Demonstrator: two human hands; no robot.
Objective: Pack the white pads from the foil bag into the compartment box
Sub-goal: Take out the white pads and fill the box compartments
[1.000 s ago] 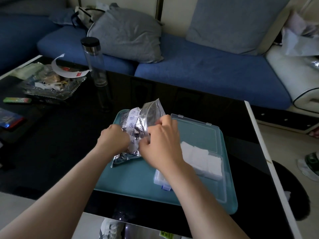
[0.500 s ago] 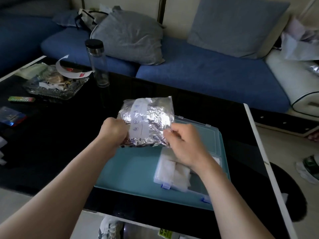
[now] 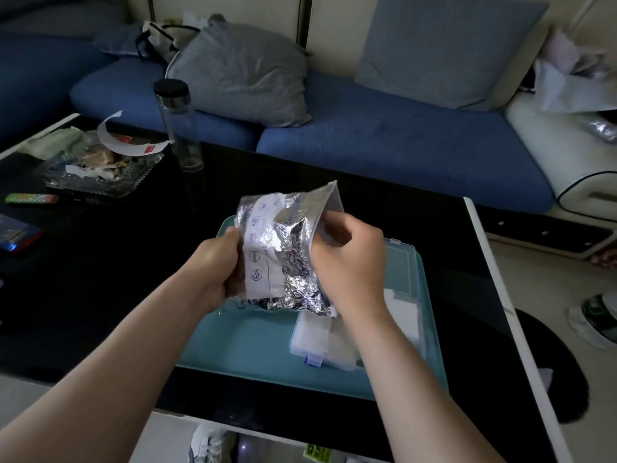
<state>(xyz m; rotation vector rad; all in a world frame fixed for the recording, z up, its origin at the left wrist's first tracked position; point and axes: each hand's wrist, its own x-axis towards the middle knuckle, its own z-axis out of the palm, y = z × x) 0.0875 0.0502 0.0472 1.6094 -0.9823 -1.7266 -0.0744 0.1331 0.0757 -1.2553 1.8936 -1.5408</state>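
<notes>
Left hand (image 3: 217,265) grips the foil bag (image 3: 283,242) by its side, raised off the bench (image 3: 100,295) near the compartment box (image 3: 310,340). Right hand (image 3: 349,262) pinches its open mouth. Some white pads (image 3: 402,309) lie boxed. We judge them light, soft and limp: pinch one edge.

place: home living room | 12 o'clock: long blue fabric sofa (image 3: 384,142) with grey square cushion (image 3: 240,71) | centre: low glossy black surface (image 3: 100,279), white-edged | 10 o'clock: clear cut-glass tray (image 3: 96,187) of paper scraps, tall clear bottle with black cap (image 3: 178,125) | 3 o'clock: green-and-white sneaker (image 3: 597,315) on pale floor
</notes>
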